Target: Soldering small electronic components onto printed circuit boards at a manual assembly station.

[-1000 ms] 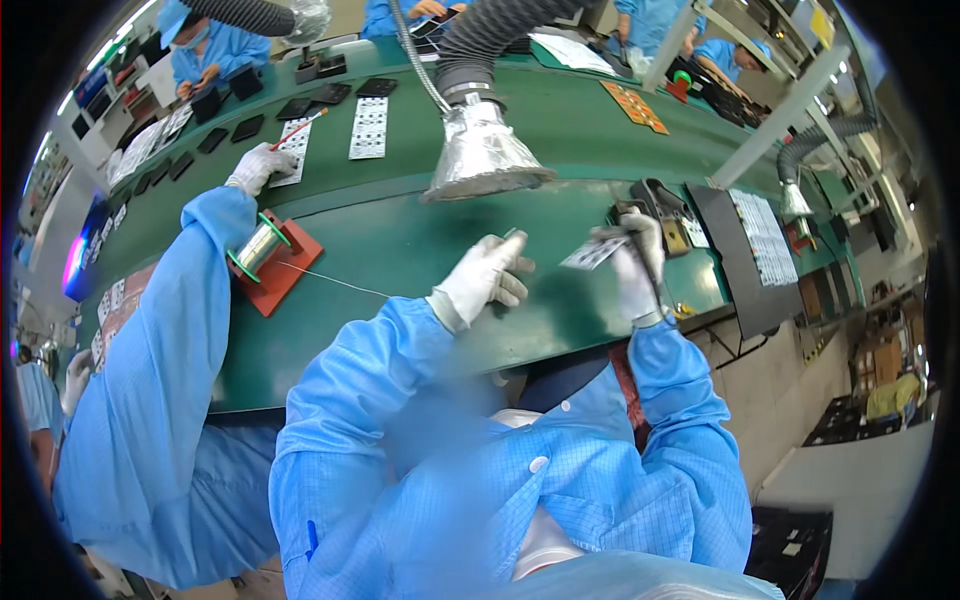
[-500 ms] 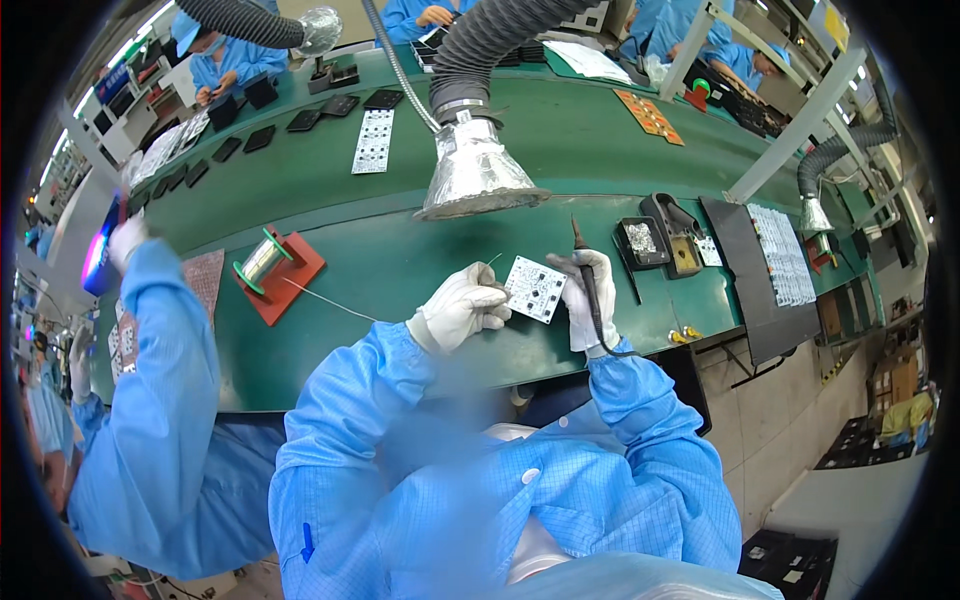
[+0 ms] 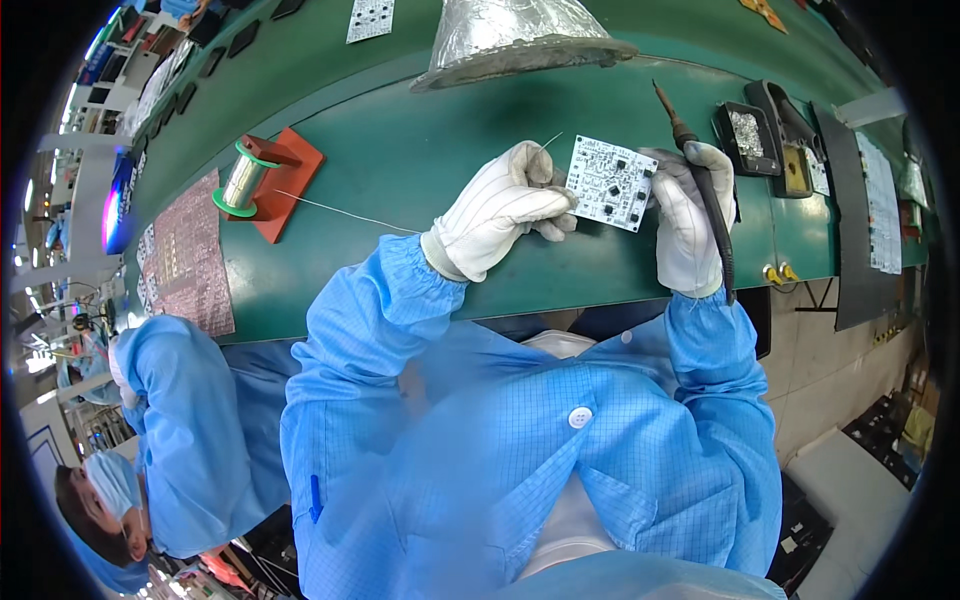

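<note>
In white gloves, both my hands are over the green bench. A small white circuit board [image 3: 612,183] with black chips is between them, tilted toward me. My left hand [image 3: 505,212] is closed on thin solder wire [image 3: 340,211], whose free end pokes up above the fingers. Its fingertips meet the board's left edge. My right hand [image 3: 686,235] grips a soldering iron [image 3: 717,225], the tip pointing up and away from the board. Fingers of that same hand also pinch the board's right edge. The wire trails left to a solder spool [image 3: 243,183] on a red stand [image 3: 297,165].
A metal fume hood [image 3: 520,45] hangs beyond the board. To the right are a black tray [image 3: 748,138], an iron holder [image 3: 795,165] and a dark mat [image 3: 848,230] with white boards. Pink bubble wrap [image 3: 187,262] lies left, near a co-worker [image 3: 190,430] in blue.
The whole view has shifted, so hands and bench sit differently in it. Both hands keep their holds. The co-worker's gloved hand has left the glowing panel on the left.
</note>
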Demonstrator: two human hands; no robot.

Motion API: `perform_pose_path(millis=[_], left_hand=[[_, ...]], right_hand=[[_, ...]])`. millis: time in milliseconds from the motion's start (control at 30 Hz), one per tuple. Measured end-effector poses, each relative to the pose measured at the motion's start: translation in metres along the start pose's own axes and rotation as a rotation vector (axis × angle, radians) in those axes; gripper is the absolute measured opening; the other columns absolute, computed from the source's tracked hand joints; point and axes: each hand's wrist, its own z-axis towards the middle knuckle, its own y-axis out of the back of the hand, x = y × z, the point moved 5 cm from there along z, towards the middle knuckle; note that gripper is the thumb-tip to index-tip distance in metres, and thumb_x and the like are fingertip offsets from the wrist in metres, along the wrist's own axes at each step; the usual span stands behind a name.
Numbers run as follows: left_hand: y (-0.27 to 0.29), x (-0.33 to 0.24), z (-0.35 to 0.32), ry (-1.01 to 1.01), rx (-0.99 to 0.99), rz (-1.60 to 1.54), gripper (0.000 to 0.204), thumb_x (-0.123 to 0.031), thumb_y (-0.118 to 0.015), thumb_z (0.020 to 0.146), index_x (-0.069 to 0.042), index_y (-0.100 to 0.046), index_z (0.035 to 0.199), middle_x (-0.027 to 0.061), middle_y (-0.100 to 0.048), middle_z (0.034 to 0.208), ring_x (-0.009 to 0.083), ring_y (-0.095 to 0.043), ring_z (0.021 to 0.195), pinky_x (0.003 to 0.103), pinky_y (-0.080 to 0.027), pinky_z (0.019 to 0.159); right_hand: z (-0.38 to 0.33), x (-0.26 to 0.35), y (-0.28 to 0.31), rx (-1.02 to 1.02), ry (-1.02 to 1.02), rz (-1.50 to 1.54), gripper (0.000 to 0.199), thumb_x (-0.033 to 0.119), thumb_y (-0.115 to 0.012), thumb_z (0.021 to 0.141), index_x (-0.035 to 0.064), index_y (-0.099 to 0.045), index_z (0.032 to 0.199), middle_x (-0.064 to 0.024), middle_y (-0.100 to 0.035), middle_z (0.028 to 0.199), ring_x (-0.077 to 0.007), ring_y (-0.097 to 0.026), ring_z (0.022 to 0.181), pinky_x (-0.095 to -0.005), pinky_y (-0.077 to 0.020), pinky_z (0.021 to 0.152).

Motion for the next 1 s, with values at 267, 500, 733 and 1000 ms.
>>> perform_pose_path(millis=[267,500,733,1000], left_hand=[[-0.0051,-0.0091,-0.0015,-0.036,0.028,0.043,0.038,-0.017,-0.077,0.085,-0.006,-0.042,0.096,0.0143,-0.060,0.097,0.0202,-0.067,0.085,0.030,-0.057,0.071],[-0.0030,-0.0074,-0.0026,-0.033,0.034,0.135,0.037,-0.018,-0.076,0.085,-0.006,-0.043,0.096,0.0139,-0.062,0.097,0.0201,-0.066,0.084,0.031,-0.056,0.073],[-0.0019,-0.0101,-0.0007,-0.099,0.056,0.272,0.037,-0.012,-0.074,0.084,-0.007,-0.038,0.092,0.0138,-0.062,0.097,0.0185,-0.065,0.086,0.030,-0.055,0.074],[-0.0060,-0.0092,-0.0014,-0.076,0.068,0.057,0.036,-0.005,-0.072,0.083,-0.005,-0.036,0.089,0.0166,-0.063,0.101,0.0182,-0.067,0.090,0.031,-0.058,0.076]], right_hand=[[-0.0002,0.0033,0.0011,0.030,-0.004,0.035,0.043,0.003,-0.067,0.093,0.0067,-0.043,0.128,-0.0232,-0.069,0.113,-0.0180,-0.067,0.093,-0.0276,-0.0538,0.079],[-0.0008,0.0045,0.0014,-0.004,0.026,0.028,0.043,0.000,-0.065,0.093,0.0065,-0.043,0.129,-0.0233,-0.069,0.114,-0.0169,-0.067,0.092,-0.0261,-0.0529,0.077],[0.0005,0.0024,0.0043,-0.009,0.037,0.002,0.044,0.000,-0.066,0.093,0.0066,-0.043,0.129,-0.0230,-0.069,0.115,-0.0153,-0.067,0.091,-0.0232,-0.0511,0.075],[0.0015,0.0035,0.0039,0.007,0.039,-0.001,0.044,0.001,-0.066,0.093,0.0058,-0.043,0.131,-0.0222,-0.070,0.115,-0.0154,-0.067,0.093,-0.0230,-0.0507,0.074]])
